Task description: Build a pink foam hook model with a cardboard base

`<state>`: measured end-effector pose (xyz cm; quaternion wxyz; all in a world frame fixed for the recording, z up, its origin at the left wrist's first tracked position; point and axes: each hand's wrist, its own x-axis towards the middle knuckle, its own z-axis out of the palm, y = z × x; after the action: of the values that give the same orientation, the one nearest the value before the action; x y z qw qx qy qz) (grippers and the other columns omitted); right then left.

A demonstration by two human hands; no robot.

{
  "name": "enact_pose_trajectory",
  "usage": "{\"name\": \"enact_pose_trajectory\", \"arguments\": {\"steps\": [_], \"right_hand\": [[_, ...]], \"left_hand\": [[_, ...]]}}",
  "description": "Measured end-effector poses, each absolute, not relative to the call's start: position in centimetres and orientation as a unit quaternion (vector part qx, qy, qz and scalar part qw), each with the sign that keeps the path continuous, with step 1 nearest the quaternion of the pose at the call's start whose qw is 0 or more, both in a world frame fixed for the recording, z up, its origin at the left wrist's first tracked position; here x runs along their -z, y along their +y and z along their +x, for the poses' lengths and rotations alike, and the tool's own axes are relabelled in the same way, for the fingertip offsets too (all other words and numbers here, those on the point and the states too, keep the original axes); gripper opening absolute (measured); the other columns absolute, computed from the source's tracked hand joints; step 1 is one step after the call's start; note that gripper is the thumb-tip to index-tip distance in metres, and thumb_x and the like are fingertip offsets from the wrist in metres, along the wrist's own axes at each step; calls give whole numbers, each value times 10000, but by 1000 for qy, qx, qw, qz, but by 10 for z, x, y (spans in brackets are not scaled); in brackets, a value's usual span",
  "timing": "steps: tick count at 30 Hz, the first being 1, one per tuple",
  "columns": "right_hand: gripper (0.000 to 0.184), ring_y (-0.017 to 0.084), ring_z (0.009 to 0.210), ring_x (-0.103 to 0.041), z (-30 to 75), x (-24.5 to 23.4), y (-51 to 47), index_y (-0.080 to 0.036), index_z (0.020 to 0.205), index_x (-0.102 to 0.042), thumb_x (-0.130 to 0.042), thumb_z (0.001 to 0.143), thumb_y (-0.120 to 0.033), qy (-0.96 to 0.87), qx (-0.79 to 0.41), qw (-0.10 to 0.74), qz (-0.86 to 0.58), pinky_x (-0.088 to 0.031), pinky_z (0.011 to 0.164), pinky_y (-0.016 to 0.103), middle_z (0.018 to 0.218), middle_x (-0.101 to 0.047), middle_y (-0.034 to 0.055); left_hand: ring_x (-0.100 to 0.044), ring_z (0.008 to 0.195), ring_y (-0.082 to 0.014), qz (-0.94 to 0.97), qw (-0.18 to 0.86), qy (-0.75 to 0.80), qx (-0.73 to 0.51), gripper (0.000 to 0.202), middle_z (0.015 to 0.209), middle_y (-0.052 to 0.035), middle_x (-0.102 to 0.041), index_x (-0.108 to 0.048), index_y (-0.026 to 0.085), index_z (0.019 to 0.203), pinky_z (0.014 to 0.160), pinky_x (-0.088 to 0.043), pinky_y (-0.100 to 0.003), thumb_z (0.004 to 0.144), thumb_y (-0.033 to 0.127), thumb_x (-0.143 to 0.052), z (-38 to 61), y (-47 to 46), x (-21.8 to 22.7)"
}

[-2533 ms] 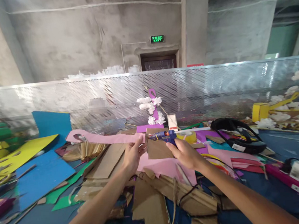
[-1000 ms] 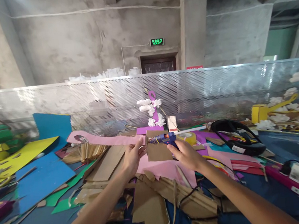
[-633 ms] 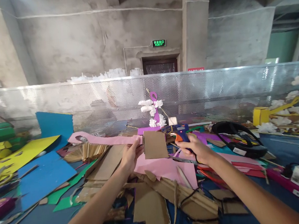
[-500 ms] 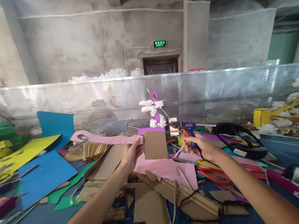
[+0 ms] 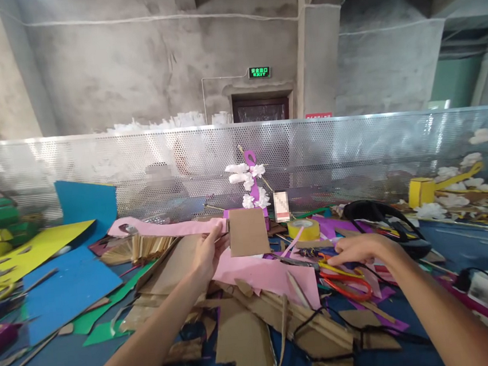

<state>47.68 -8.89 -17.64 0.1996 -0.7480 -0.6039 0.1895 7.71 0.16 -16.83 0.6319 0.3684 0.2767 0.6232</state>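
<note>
My left hand (image 5: 210,245) pinches the end of a long pink strip (image 5: 166,228), whose far end curls into a hook at the left. Beside those fingers stands a square brown cardboard piece (image 5: 247,232), close against the strip; the join is hidden. My right hand (image 5: 362,250) is lowered to the scrap pile with its fingers curled around a partly hidden blue glue gun (image 5: 313,252). Directly under it lie yellow-handled scissors (image 5: 336,267) and an orange-red pair of handles (image 5: 349,289). A pink sheet (image 5: 265,272) lies in front of the cardboard.
Behind stands a purple figure (image 5: 254,190) with white flowers. A roll of yellow tape (image 5: 304,230) lies near a black headband-like item (image 5: 382,230). Cardboard scraps (image 5: 245,332) and a black cable (image 5: 328,344) cover the front. Blue sheets (image 5: 72,286) lie left; a perforated metal screen (image 5: 146,158) runs behind.
My right hand has moved right and down with the glue gun, from beside the cardboard to the scissors. The yellow tape roll is now uncovered. My left hand keeps hold of the pink strip.
</note>
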Motion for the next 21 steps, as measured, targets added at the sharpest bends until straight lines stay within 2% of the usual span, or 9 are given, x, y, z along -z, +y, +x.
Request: {"name": "enact_pose_trajectory", "arguments": {"steps": [2, 3, 6, 8, 11, 12, 16, 21], "right_hand": [[502, 182, 385, -473, 472, 173, -89, -216, 452, -553, -889, 560, -574, -609, -195, 131, -758, -356, 477, 324, 424, -499, 26], [516, 180, 411, -485, 468, 169, -89, -218, 465, -545, -856, 610, -603, -614, -180, 134, -757, -355, 489, 318, 444, -511, 27], [459, 189, 531, -575, 446, 160, -86, -205, 644, -652, -747, 754, -640, -652, -168, 268, -689, -383, 505, 295, 627, -654, 55], [471, 206, 628, -649, 425, 158, -84, -189, 855, -722, -668, 832, -656, -682, -279, 323, -594, -429, 496, 284, 820, -743, 91], [555, 245, 833, -720, 388, 163, -81, -189, 1147, -702, -732, 809, -628, -653, -402, 413, -491, -505, 539, 282, 1015, -773, 122], [563, 245, 877, -727, 377, 166, -81, -195, 1178, -695, -756, 801, -608, -640, -437, 433, -460, -538, 591, 296, 1044, -771, 119], [529, 204, 916, -714, 350, 176, -79, -201, 1114, -720, -846, 741, -554, -586, -494, 514, -385, -575, 773, 318, 1095, -757, 87], [482, 210, 836, -718, 344, 176, -80, -180, 968, -733, -885, 686, -540, -541, -511, 548, -382, -574, 751, 327, 943, -766, 80]], "left_hand": [[-701, 584, -106, 368, 633, 281, -620, 242, 693, -20, -724, -632, 149, 781, 615, -596, -187, 785, 225, -861, 78, 0, 169], [-705, 591, -108, 369, 634, 282, -618, 249, 695, -20, -727, -634, 149, 781, 627, -600, -191, 774, 228, -871, 79, -1, 169], [-710, 605, -114, 378, 642, 281, -605, 262, 685, -24, -729, -646, 145, 766, 634, -599, -193, 752, 242, -889, 84, -5, 171], [-709, 608, -116, 384, 648, 278, -596, 267, 673, -25, -724, -659, 139, 760, 624, -592, -191, 741, 254, -899, 88, -7, 173], [-717, 633, -128, 401, 653, 268, -583, 298, 663, -30, -717, -669, 133, 747, 663, -600, -210, 718, 293, -918, 94, -11, 178], [-723, 646, -136, 410, 653, 265, -579, 313, 662, -33, -717, -669, 134, 735, 685, -604, -221, 710, 313, -924, 96, -12, 179], [-738, 687, -166, 447, 657, 255, -551, 361, 703, -68, -747, -670, 141, 688, 728, -604, -253, 686, 390, -931, 99, -17, 182], [-717, 650, -155, 469, 656, 243, -538, 396, 650, -53, -730, -650, 153, 624, 708, -584, -246, 668, 428, -931, 103, -22, 184]]}}
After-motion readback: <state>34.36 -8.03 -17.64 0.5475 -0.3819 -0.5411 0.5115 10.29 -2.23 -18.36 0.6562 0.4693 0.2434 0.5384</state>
